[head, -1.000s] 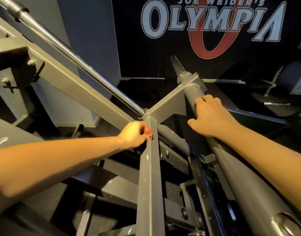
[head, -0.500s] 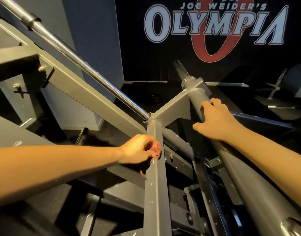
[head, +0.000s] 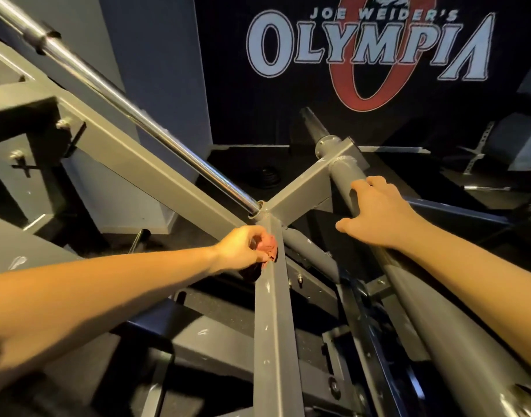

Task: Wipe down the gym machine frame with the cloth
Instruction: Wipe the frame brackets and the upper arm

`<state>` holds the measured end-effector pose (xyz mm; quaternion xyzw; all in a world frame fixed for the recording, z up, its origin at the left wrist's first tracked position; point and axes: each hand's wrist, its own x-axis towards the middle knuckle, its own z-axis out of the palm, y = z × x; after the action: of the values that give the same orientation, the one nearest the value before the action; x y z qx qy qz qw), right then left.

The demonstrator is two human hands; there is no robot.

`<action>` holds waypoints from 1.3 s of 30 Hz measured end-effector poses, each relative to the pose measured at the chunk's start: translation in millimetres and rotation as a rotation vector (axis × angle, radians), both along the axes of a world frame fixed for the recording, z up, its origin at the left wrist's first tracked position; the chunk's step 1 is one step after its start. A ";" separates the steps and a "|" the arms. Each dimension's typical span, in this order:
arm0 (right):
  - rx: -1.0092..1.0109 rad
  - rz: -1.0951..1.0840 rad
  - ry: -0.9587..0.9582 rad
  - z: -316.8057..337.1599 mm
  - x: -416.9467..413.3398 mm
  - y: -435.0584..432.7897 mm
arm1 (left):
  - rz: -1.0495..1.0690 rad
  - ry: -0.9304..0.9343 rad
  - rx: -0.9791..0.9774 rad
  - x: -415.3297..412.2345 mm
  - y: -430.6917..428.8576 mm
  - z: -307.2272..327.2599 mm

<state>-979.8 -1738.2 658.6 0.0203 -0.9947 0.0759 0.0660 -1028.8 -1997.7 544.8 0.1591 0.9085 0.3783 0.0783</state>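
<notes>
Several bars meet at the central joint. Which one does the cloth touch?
The square grey beam running toward the camera: the left hand holds the red cloth against its left side. The chrome rod and round tube have no cloth.

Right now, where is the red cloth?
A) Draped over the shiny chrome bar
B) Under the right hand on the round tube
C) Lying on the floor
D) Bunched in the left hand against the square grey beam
D: the left hand grips the red cloth against the side of the square grey beam, while the right hand holds the round tube with no cloth under it.
</notes>
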 end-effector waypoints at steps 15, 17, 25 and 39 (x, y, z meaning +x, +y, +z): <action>0.020 -0.013 0.006 -0.4 0.2 0.4 | 0.135 0.118 0.014 -2.5 7.1 -2.1; 0.017 -0.015 0.010 -0.3 1.1 0.7 | 0.099 0.094 0.084 20.5 9.5 1.4; 0.002 -0.013 -0.002 0.5 4.7 0.2 | -0.203 0.013 -0.015 115.7 -12.8 -4.0; -0.026 -0.048 0.095 4.1 11.8 -2.8 | -0.047 -0.121 0.076 72.3 5.3 3.0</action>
<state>-968.0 -1741.0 662.7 -0.0010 -0.9896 0.0861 0.1152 -956.5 -1992.4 547.9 0.1603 0.8830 0.4196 0.1359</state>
